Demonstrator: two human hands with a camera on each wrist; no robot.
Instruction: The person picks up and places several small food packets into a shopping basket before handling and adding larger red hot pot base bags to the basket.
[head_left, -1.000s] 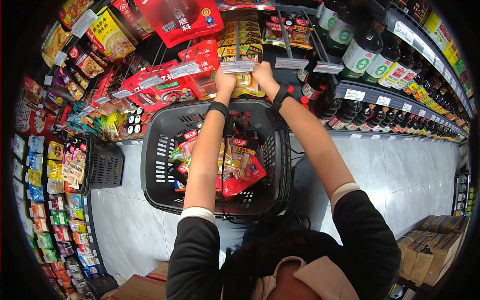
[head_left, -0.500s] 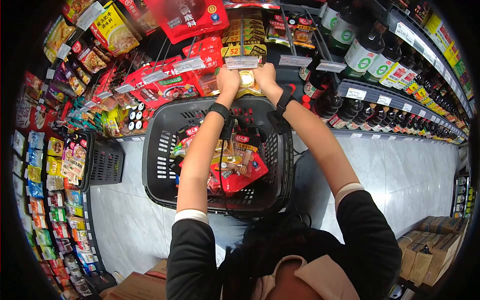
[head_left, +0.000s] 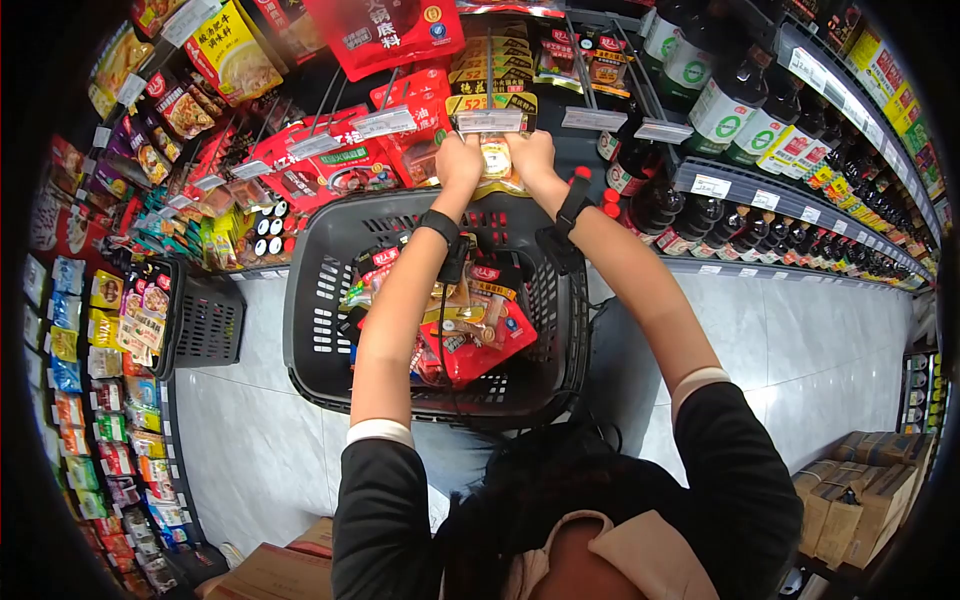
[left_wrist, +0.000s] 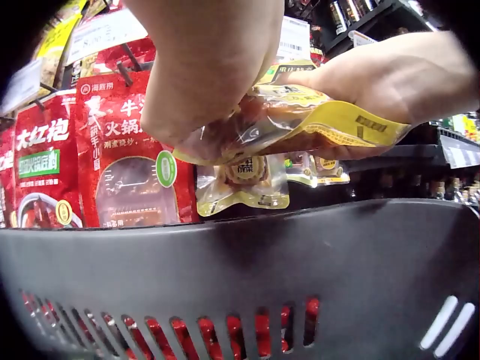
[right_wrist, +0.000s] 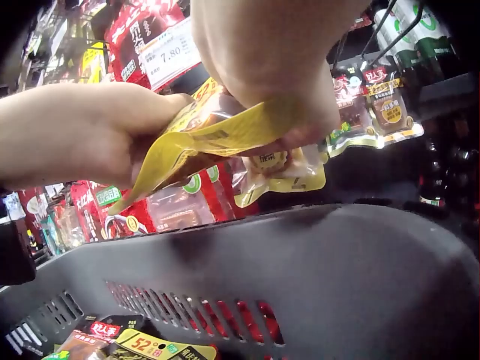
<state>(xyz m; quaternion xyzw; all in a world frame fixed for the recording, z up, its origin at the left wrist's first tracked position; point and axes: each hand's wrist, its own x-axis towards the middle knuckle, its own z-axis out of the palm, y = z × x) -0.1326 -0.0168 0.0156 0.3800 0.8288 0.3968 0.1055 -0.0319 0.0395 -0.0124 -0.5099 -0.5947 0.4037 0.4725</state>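
A clear packet with yellow edges hangs at the front of a shelf hook, under a price tag. The left hand grips its left side and the right hand its right side. Seen from the left wrist, the packet tilts between the left hand and the right hand, with another similar packet hanging behind it. In the right wrist view the left hand and right hand hold the packet at both sides; some fingers are hidden.
Just below the hands stands a dark basket holding several packets. Red packets hang left of the hands, and dark bottles line shelves on the right. Another basket is at the left, and cardboard boxes lie lower right.
Both hands have shifted slightly right and down in the head view, still gripping the packet. The shelf goods have shifted in the same view.
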